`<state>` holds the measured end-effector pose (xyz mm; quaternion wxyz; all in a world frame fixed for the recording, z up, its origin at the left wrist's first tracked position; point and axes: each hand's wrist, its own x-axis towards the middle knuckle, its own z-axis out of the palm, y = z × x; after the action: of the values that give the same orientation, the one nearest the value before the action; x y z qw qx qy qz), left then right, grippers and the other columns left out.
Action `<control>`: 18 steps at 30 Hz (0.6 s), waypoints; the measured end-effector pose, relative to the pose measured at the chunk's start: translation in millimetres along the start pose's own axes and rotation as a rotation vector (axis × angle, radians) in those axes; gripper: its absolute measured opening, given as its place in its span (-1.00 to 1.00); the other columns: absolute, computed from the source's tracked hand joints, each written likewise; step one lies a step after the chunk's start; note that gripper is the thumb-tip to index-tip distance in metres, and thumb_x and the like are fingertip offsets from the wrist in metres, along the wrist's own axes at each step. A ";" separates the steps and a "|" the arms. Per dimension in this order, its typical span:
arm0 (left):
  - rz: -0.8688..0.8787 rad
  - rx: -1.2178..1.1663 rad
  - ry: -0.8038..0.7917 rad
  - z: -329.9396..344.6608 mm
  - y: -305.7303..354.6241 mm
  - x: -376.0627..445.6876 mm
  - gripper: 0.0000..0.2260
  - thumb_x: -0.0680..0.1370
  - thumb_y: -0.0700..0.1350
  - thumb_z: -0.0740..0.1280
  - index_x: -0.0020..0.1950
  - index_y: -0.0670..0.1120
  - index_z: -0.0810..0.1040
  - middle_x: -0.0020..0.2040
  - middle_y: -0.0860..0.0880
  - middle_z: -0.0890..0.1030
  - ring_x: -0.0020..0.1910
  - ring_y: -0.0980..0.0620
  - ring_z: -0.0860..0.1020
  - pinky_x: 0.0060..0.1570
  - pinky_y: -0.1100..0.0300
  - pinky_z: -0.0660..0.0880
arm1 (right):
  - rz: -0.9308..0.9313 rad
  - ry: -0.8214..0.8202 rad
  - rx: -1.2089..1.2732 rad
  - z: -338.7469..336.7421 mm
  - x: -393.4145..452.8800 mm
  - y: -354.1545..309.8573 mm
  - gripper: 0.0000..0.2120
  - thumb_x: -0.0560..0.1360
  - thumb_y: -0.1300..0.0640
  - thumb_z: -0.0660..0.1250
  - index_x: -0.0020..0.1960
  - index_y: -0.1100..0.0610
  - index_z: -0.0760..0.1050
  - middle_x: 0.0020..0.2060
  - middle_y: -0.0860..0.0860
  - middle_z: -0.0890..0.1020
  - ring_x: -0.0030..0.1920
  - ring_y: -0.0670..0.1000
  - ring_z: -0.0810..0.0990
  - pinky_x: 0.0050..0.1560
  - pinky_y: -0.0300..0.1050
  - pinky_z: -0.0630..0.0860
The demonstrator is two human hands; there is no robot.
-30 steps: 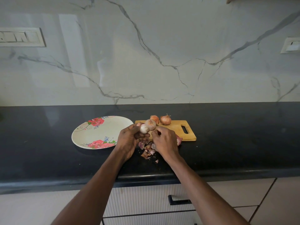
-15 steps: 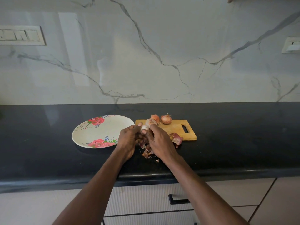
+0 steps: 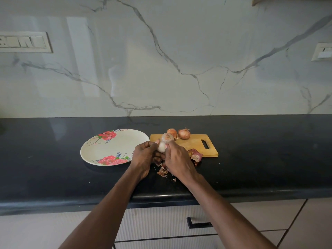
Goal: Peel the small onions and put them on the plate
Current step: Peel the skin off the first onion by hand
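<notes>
Between my two hands is a pale, mostly peeled small onion, just above the counter at the cutting board's left end. My left hand grips it from the left. My right hand pinches it from the right with thumb and fingertips. Right behind it lies another onion with a greyish skin. Two brown unpeeled onions sit at the back edge of the wooden cutting board. The flowered plate lies left of my hands with nothing on it.
Loose peels lie on the black counter under my hands. A larger reddish peel lies at the board's front edge. The marble wall stands behind, and a drawer handle shows below the counter edge.
My right hand moved left and closed in on the onion in my left hand, uncovering the reddish peel at the board's front edge. The left hand stayed nearly in place.
</notes>
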<state>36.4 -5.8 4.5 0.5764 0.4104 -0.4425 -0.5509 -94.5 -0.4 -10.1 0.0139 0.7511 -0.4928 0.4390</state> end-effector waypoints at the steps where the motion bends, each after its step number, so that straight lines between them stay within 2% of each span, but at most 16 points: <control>1: -0.007 -0.019 0.016 -0.7 0.0 0.7 -0.77 0.64 -0.09 0.34 -0.08 -0.25 0.54 -0.36 -0.22 0.62 -0.47 -0.04 0.54 -0.42 0.13 0.45 | -0.014 -0.009 0.001 0.4 -0.1 -1.1 -0.82 0.67 0.21 0.16 0.02 0.28 0.49 -0.23 0.14 0.59 -0.31 0.01 0.47 -0.40 -0.27 0.28; 4: -0.025 -0.075 0.050 -2.5 0.8 3.0 -0.73 0.66 -0.05 0.30 0.03 -0.29 0.53 -0.33 -0.24 0.64 -0.44 -0.08 0.58 -0.36 0.09 0.46 | -0.014 0.040 0.001 0.4 -0.4 0.9 -0.89 0.60 0.32 0.25 0.12 0.28 0.48 -0.14 0.15 0.60 -0.21 0.05 0.54 -0.27 -0.07 0.49; 6: -0.033 -0.104 0.056 -2.9 0.8 3.6 -0.72 0.67 -0.05 0.28 0.07 -0.30 0.53 -0.33 -0.23 0.65 -0.43 -0.07 0.59 -0.30 0.06 0.47 | 0.049 0.070 -0.027 0.1 0.5 2.9 -0.66 0.51 0.43 0.31 0.27 0.28 0.44 0.04 0.15 0.55 -0.06 0.10 0.53 -0.09 -0.01 0.51; 7: -0.034 -0.113 0.053 -2.8 0.7 3.7 -0.72 0.68 -0.06 0.26 0.09 -0.30 0.53 -0.32 -0.23 0.65 -0.42 -0.06 0.59 -0.28 0.07 0.48 | 0.051 0.086 -0.031 -0.9 0.4 2.5 -0.64 0.50 0.42 0.31 0.28 0.27 0.44 0.09 0.15 0.54 -0.03 0.11 0.53 -0.05 0.02 0.49; 8: -0.033 -0.118 0.048 -3.0 0.7 3.6 -0.72 0.68 -0.06 0.25 0.10 -0.30 0.53 -0.31 -0.23 0.65 -0.40 -0.06 0.60 -0.28 0.08 0.50 | 0.028 0.103 -0.026 -0.8 0.6 1.6 -0.71 0.53 0.38 0.31 0.25 0.25 0.46 0.09 0.13 0.54 -0.03 0.10 0.52 -0.03 0.03 0.47; 10: -0.030 -0.123 0.032 -3.1 1.4 3.5 -0.74 0.69 -0.07 0.25 0.10 -0.28 0.53 -0.29 -0.24 0.65 -0.38 -0.05 0.62 -0.30 0.12 0.55 | -0.014 0.099 -0.020 -0.4 0.0 -1.2 -0.88 0.61 0.25 0.29 0.15 0.22 0.48 0.05 0.10 0.56 -0.09 0.04 0.49 -0.05 -0.01 0.42; 11: -0.029 -0.120 0.018 -2.9 1.6 3.1 -0.74 0.68 -0.07 0.25 0.08 -0.28 0.54 -0.28 -0.25 0.65 -0.38 -0.05 0.62 -0.33 0.16 0.56 | -0.016 0.085 -0.015 -0.1 0.0 -1.4 -0.90 0.63 0.21 0.27 0.12 0.22 0.48 0.02 0.10 0.57 -0.12 0.00 0.44 -0.06 -0.03 0.39; 14: -0.029 -0.083 -0.040 -1.3 2.2 0.4 -0.77 0.66 -0.08 0.29 0.00 -0.26 0.55 -0.25 -0.28 0.63 -0.38 -0.06 0.60 -0.36 0.20 0.56 | 0.005 0.069 0.037 -0.4 1.3 -0.2 -0.90 0.65 0.18 0.26 0.02 0.22 0.47 -0.11 0.05 0.52 -0.16 -0.04 0.39 -0.13 -0.12 0.30; 16: -0.035 -0.072 -0.064 -0.9 2.8 -0.3 -0.79 0.65 -0.09 0.30 -0.04 -0.24 0.54 -0.26 -0.28 0.64 -0.39 -0.06 0.60 -0.37 0.20 0.56 | 0.056 0.059 0.116 -2.3 2.4 0.0 -0.89 0.65 0.19 0.26 -0.06 0.13 0.40 -0.19 -0.01 0.46 -0.20 -0.03 0.41 -0.23 -0.30 0.25; 18: -0.039 -0.066 -0.081 -0.3 2.8 -0.7 -0.79 0.65 -0.10 0.30 -0.06 -0.23 0.53 -0.27 -0.27 0.64 -0.40 -0.04 0.62 -0.39 0.22 0.55 | 0.095 0.058 0.191 -3.4 3.5 1.3 -0.85 0.65 0.21 0.26 -0.08 0.09 0.34 -0.22 0.00 0.45 -0.23 -0.02 0.40 -0.30 -0.40 0.27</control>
<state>37.5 -5.0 7.1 0.5603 0.3771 -0.4391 -0.5925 -97.2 -2.0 -6.1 -0.0641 0.7118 -0.4832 0.5058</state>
